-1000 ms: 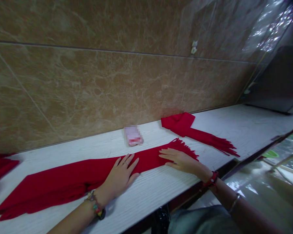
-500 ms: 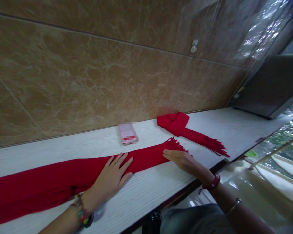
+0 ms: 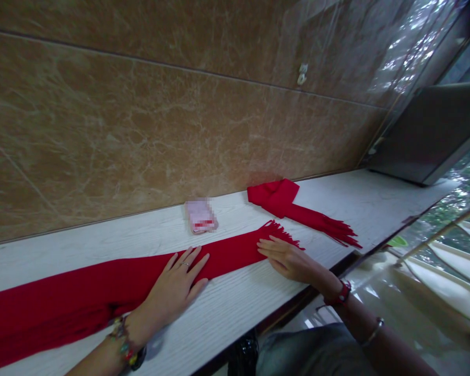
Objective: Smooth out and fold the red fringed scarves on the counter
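Rested left hand open on red scarf, right hand open near its fringe; could have bunched it by pushing.

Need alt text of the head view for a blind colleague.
Left hand and right hand lie on a fringed red scarf laid along a white counter. Behind it are a second red scarf and a blurred pinkish object.

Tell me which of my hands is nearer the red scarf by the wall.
Right. Your right hand lies by the fringe of the long scarf, just in front of the red scarf by the wall; your left hand is farther off, to its left.
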Available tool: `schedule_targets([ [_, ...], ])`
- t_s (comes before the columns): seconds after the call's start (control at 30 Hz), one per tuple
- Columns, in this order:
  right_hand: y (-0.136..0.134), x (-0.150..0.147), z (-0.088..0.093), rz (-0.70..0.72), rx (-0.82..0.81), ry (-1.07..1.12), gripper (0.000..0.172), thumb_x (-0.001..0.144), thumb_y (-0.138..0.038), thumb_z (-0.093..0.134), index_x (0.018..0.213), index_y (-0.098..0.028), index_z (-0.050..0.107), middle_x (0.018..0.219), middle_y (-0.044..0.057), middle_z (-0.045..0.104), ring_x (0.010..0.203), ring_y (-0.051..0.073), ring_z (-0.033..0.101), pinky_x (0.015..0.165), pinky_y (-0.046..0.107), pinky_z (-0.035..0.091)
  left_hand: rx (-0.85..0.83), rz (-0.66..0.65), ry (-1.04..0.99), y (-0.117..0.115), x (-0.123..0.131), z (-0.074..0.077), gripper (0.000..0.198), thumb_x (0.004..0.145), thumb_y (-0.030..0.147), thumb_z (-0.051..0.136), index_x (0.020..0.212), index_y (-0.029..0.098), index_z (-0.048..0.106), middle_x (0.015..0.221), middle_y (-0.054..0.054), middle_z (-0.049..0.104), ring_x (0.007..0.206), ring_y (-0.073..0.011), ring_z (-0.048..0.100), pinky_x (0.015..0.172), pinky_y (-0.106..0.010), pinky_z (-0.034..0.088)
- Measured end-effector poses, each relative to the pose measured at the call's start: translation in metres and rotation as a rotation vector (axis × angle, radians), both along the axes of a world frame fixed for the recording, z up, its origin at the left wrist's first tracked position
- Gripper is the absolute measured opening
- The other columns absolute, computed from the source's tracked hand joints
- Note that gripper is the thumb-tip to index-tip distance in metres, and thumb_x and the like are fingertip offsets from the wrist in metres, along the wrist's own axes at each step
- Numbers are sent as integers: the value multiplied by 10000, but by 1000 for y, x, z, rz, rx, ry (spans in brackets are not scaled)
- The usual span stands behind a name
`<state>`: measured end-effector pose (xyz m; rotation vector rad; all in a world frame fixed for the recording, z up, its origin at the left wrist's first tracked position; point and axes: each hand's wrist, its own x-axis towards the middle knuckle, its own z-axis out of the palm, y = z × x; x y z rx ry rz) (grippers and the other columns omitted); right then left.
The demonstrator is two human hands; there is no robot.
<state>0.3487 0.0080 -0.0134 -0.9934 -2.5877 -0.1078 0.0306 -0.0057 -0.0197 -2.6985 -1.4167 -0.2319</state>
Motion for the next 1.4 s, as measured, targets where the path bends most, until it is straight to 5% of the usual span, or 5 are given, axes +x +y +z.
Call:
schedule_targets([
  [0.3,2,-86,2,-121,-56,-74,534,888,-389,334,1334,-97,300,1390,138,283,1293,258,193,1025,498,214,12,-5,25,2,-1,-4,545,863,522,266,1332,246,300,1382,-60,341,1270,-223,288,1022,-430,252],
  [0.9,9,-119,-5,-42,-57,-67,483,893,-362,319,1300,-107,374,1353,143,351,1254,277,286,996,504,257,-54,65,120,-12,-7,22,642,852,558,228,1338,142,285,1388,-107,316,1279,-245,263,1029,-459,232],
  [1.03,11,-119,-19,-24,-3,-38,471,890,-329,318,1289,-90,390,1338,146,375,1240,273,315,995,493,265,-50,58,181,-21,-44,45,632,837,581,250,1345,207,263,1403,-63,297,1289,-221,244,1035,-423,237],
  [1.13,15,-115,-27,-17,18,-28,476,889,-344,309,1288,-98,395,1330,140,389,1235,269,325,988,492,276,47,284,136,-36,-88,51,592,855,547,238,1344,212,260,1410,-69,286,1300,-223,212,1031,-441,234],
  [1.4,18,-115,-36,-2,90,-20,472,891,-347,299,1283,-103,400,1316,138,411,1223,260,347,969,490,305,48,812,-161,-70,-225,17,737,780,591,292,1301,69,298,1358,-184,337,1249,-283,315,1015,-416,279],
])
